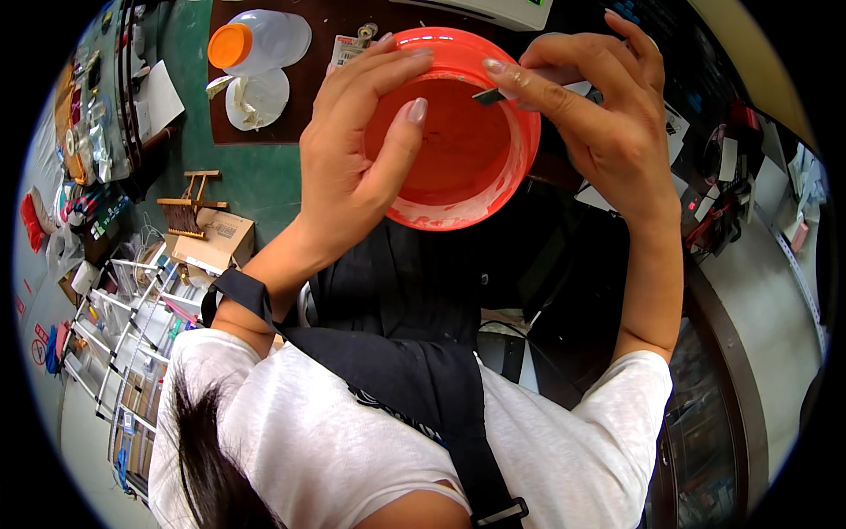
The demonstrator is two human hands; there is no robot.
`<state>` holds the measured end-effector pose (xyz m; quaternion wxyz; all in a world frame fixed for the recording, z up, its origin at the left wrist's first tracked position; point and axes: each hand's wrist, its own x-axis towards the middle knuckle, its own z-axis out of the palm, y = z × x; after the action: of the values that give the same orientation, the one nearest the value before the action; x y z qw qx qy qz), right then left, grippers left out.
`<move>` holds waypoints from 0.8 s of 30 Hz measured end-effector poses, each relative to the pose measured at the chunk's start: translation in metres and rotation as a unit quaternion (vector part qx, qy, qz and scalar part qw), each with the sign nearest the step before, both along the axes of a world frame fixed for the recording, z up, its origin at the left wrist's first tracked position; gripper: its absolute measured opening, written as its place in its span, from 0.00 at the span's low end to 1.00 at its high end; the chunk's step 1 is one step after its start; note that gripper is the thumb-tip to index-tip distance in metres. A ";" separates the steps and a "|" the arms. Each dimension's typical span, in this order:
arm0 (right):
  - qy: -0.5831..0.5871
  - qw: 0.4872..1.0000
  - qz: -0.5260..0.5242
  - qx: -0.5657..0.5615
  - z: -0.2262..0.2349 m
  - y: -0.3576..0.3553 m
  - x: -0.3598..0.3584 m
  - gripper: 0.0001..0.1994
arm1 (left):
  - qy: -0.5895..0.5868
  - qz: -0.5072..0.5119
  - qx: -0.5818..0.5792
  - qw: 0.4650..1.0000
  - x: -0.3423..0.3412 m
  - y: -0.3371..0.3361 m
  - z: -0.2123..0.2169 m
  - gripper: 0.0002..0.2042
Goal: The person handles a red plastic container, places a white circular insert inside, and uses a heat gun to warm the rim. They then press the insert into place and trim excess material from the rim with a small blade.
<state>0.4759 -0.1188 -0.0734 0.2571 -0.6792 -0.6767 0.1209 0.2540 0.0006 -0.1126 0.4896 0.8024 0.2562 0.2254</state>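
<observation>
A round red plastic tub (526, 157) is in front of me, pale residue smeared around its inner wall. Reddish material covers its bottom; I cannot tell whether it is wet or dry. Over the tub's left side is my left hand (357, 145), its fingers stretched toward the far rim and its thumb apart over the inside. At the right rim, my right hand (599, 110) pinches a small, dark, flat blade (486, 97) whose tip points into the tub. Part of the blade is hidden by the fingers.
On a dark brown surface (304, 123) lie a clear jar (278, 42) with an orange lid and a pale round disc (257, 99). A white device (493, 11) stands beyond the tub. Lower left are a small wooden stool (196, 204), a cardboard box (220, 238) and a metal rack (110, 353).
</observation>
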 end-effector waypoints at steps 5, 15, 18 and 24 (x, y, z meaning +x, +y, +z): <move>-0.007 0.998 0.016 0.059 -0.009 0.007 0.002 0.10 | 0.007 0.019 0.024 1.000 0.004 -0.004 -0.001 0.15; -0.033 0.998 0.048 0.017 -0.008 0.007 0.011 0.09 | -0.002 0.028 0.027 0.999 0.005 -0.005 -0.003 0.15; -0.004 0.997 0.054 0.052 -0.010 0.009 0.012 0.11 | 0.000 0.028 0.033 0.999 0.005 -0.004 -0.002 0.15; -0.049 0.994 0.090 0.037 -0.008 0.009 0.018 0.18 | -0.008 0.028 0.036 0.999 0.005 -0.005 -0.005 0.15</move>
<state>0.4936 -0.1103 -0.0809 0.2361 -0.6110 -0.7508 0.0848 0.2593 -0.0039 -0.1179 0.4560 0.8100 0.2668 0.2544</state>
